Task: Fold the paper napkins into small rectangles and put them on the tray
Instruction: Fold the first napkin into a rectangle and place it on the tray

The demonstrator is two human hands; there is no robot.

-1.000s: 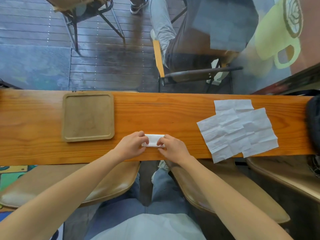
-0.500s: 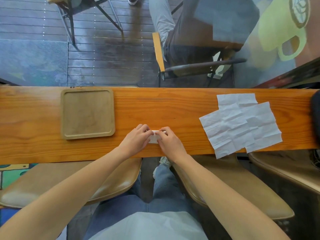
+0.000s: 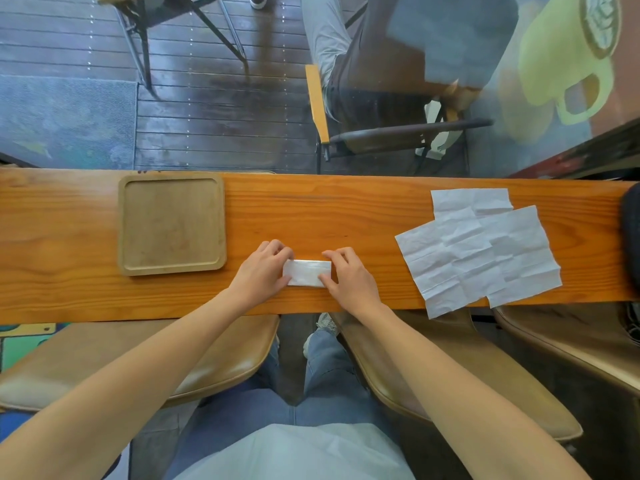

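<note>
Orange-brown wooden counter (image 3: 346, 209) with streaky grain, pale tan tray (image 3: 172, 223), white creased napkins (image 3: 481, 247), small white folded napkin (image 3: 307, 273), tan seats (image 3: 138, 358), blue jeans (image 3: 322, 386)

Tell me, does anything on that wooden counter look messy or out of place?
Only slightly: the unfolded napkins lie overlapping and askew, and one corner hangs past the counter's near edge. The tray sits square, with nothing on it.
</note>
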